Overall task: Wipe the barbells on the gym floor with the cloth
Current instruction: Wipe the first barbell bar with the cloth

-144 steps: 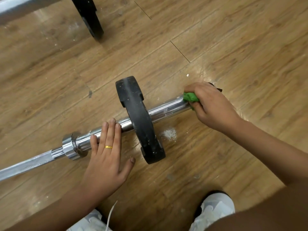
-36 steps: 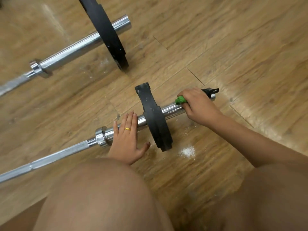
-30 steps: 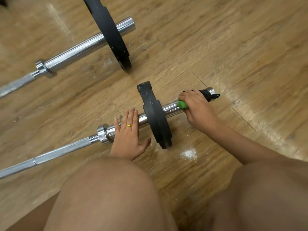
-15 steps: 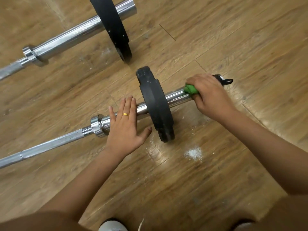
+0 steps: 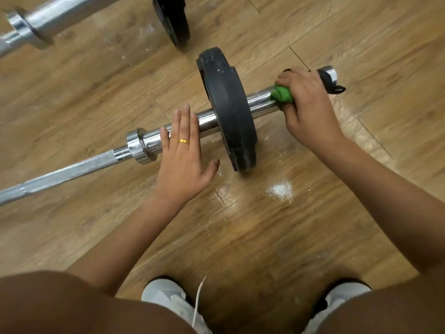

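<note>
I saw the green cloth (image 5: pixel 282 94) bunched on the chrome sleeve of the near barbell (image 5: pixel 262 103), between the black plate (image 5: pixel 228 104) and the sleeve's outer tip. The right hand (image 5: pixel 309 109) gripped the cloth, its fingers curled over the top of the sleeve and its thumb underneath. A small black strap or clip (image 5: pixel 337 88) stuck out just past that hand, near the sleeve's tip; I could not tell what it was.

The plate stood upright on its edge on the sleeve, and its rim met the wooden floor (image 5: pixel 313 237). On the plate's other side the left hand (image 5: pixel 183 155) lay flat, its fingers straight and together across the sleeve and its thumb spread toward the plate. It wore a gold ring (image 5: pixel 184 141). Just beyond its fingers sat the chrome collar (image 5: pixel 139 145), and from there the thinner shaft ran out at the picture's left edge.

A patch of white powder (image 5: pixel 280 189) lay on the floor near the plate's base, on the near side of the bar. A second barbell (image 5: pixel 60 10) lay farther off at the top left, roughly parallel, with its own black plate (image 5: pixel 175 20) cut off by the top edge. A strip of wooden floor showed between the two bars, and floor showed past the sleeve's tip as far as the right edge. At the bottom, two white shoes (image 5: pixel 166 295) and both knees framed the view.
</note>
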Demonstrator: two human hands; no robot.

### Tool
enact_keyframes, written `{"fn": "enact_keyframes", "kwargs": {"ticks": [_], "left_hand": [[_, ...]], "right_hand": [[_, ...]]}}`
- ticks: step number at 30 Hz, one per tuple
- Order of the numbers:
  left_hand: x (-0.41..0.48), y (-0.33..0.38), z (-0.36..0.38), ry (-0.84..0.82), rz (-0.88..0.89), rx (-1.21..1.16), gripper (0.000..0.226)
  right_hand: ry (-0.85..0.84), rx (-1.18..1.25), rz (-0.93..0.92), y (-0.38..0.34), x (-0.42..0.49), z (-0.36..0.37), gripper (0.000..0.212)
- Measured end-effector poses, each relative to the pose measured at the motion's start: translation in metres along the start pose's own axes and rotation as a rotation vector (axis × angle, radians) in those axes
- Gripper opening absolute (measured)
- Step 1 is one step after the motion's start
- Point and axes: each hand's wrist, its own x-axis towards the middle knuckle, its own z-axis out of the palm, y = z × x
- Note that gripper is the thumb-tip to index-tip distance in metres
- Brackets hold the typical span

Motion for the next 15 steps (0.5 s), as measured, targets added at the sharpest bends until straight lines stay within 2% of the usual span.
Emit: {"fn": "enact_keyframes", "kwargs": {"ticks": [6,11,15], "left_hand": [[0.010,-0.009,-0.001,0.002,0.012,-0.021,0.100],[0.022,-0.016,-0.003,0.004,0.013,-0.007,0.101],[0.037,-0.024,-0.007,-0.010,0.010,-0.020,0.103]], "right_hand": [[-0.093,-0.026,-0.061,0.002,0.011,0.001,0.039],[-0.044,-0.119,0.019,-0.001,0.028,0.000,0.031],[-0.160,-0.147,-0.050,-0.005,0.043,0.006,0.034]]}}
